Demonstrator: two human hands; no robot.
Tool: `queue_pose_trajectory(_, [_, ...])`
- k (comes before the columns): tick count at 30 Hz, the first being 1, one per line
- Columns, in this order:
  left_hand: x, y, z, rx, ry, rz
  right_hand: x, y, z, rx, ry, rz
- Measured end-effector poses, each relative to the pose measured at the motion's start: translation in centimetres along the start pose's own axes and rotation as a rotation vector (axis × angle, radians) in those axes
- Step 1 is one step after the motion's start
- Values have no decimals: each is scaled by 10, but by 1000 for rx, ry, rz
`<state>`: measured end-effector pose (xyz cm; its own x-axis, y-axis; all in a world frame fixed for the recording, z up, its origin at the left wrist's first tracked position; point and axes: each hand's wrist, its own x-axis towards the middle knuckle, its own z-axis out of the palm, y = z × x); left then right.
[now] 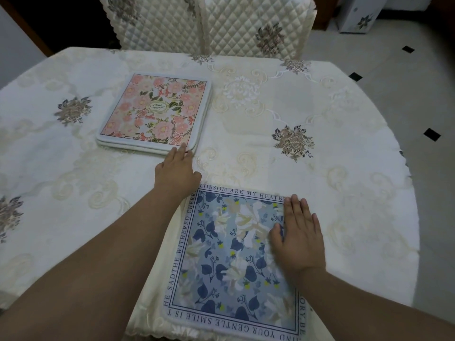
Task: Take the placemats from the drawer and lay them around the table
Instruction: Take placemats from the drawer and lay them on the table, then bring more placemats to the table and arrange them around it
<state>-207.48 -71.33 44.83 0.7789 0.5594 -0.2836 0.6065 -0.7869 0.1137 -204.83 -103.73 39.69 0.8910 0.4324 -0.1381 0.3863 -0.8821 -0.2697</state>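
One blue placemat (236, 262) lay placed under the flat, straight-fingered right hand (299, 238), while the left hand's (177, 173) extended fingers touched the remaining stack (155, 112) on the worktop (320, 107)

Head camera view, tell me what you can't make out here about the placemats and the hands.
- Pink placemat stack: only layered edges show, so the count is unclear.
- Left hand: fingertips at the stack's corner; grip hidden from the head view.
- Blue placemat: border text partly covered by the right hand and left forearm.
- Drawer: out of frame.
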Motion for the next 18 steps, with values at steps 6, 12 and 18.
queue_pose_trajectory(6, [2,7,-7,13,-88,-17,-1,1,0,-1,4,-1])
queue_pose_trajectory(12, [3,11,-2,-29,-129,-66,-2,1,0,-4,1,-5])
queue_pose_trajectory(18, [-17,14,-2,-46,90,-35,1,1,0,8,3,-11])
